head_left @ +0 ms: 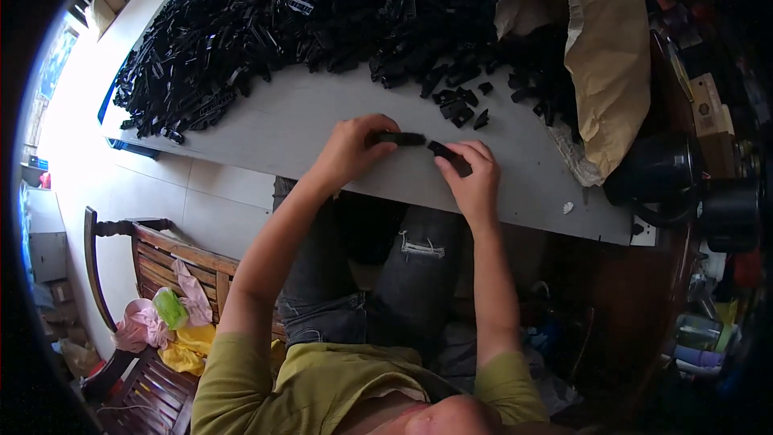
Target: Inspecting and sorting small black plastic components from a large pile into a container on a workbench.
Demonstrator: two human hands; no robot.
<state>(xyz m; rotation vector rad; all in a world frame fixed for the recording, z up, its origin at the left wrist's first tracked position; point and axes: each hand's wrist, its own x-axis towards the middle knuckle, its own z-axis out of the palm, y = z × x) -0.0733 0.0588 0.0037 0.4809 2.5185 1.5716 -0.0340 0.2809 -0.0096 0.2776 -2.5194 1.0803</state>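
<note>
Over the front part of the grey table, my left hand is closed on a long black plastic part, whose end sticks out to the right. Just beside it, my right hand pinches a smaller black plastic piece. The two parts point at each other with a slight gap between their ends. Several small black pieces lie loose on the table beyond my hands. Behind them spreads a large heap of black plastic parts; the exact kind of the parts cannot be made out.
An open brown paper sack lies on its side at the right, with black pieces at its mouth. Black mugs or pots stand at the right edge. A wooden chair with cloths is at the lower left.
</note>
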